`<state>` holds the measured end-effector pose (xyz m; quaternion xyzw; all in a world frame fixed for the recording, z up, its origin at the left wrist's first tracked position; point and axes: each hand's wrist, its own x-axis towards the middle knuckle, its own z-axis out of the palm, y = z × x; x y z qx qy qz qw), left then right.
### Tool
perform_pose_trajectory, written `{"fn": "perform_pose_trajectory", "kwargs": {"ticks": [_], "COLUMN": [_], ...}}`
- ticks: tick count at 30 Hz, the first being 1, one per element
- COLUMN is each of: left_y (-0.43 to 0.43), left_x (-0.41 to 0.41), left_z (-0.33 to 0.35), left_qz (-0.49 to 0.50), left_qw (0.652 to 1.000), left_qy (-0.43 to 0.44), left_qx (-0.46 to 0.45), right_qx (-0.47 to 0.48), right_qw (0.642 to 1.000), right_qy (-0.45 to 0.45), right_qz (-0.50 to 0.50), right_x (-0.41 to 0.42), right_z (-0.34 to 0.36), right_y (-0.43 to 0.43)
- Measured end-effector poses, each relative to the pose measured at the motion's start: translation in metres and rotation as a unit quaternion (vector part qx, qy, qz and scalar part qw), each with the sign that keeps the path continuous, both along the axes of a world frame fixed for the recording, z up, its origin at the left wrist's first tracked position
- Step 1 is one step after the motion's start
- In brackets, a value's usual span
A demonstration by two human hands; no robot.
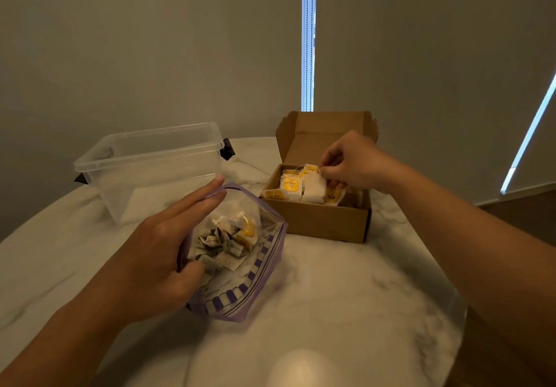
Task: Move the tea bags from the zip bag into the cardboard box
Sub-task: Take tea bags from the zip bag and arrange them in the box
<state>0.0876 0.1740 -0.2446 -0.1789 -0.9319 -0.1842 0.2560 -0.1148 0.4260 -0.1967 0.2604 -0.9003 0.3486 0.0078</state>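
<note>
Cardboard box (319,221), brown, lid flap standing open at its far side, taken as the landmark for the single head view: it sat on the marble table (346,311), already part-filled with tea bags (304,186) piled toward its near-left corner. Right hand (352,164) was over the box interior, fingers pinched together at the top of a white tea bag (314,189), apparently by its string or upper edge; whether the grip was firm or letting go could not be told. Zip bag (237,254), clear with purple trim, lay just left of and nearer than the box, its mouth facing away from the person and gaping toward the box's near-left corner, long axis running from the person out toward that corner. Left hand (162,245) was spread flat along the bag's left side, fingers extended, thumb pressed at its wall, steadying it rather than enclosing anything. Remaining tea bags (228,239) were bunched inside, a small number by judgement. Clear plastic container (150,167) stood left of the box, beyond the zip bag. Judged: the bag mouth lay left of the right hand, nearer the person; the left hand was closer but occupied.
</note>
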Motion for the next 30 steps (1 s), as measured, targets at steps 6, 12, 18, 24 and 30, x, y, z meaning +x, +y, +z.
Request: {"fn": "perform_pose_trajectory", "kwargs": {"ticks": [6, 12, 18, 24, 30], "left_y": [0.001, 0.011, 0.023, 0.026, 0.029], "left_x": [0.001, -0.011, -0.023, -0.022, -0.017], "left_z": [0.002, 0.008, 0.017, 0.018, 0.014], "left_qz": [0.002, 0.042, 0.055, 0.064, 0.059], "left_qw": [1.0, 0.999, 0.998, 0.997, 0.998], "left_qy": [-0.008, 0.002, 0.001, -0.028, -0.013], "left_qx": [0.002, 0.001, -0.011, -0.015, -0.013], "right_qx": [0.0, -0.121, -0.019, 0.163, 0.185], "right_qw": [0.981, 0.98, 0.976, 0.978, 0.967], "right_qy": [0.18, 0.111, 0.15, 0.084, 0.145], "right_qz": [-0.071, 0.116, 0.157, 0.096, 0.093], "right_x": [0.013, 0.114, 0.129, 0.106, 0.108], "right_z": [-0.005, -0.014, -0.021, -0.037, -0.034], "right_y": [0.0, -0.015, -0.052, -0.092, -0.103]}}
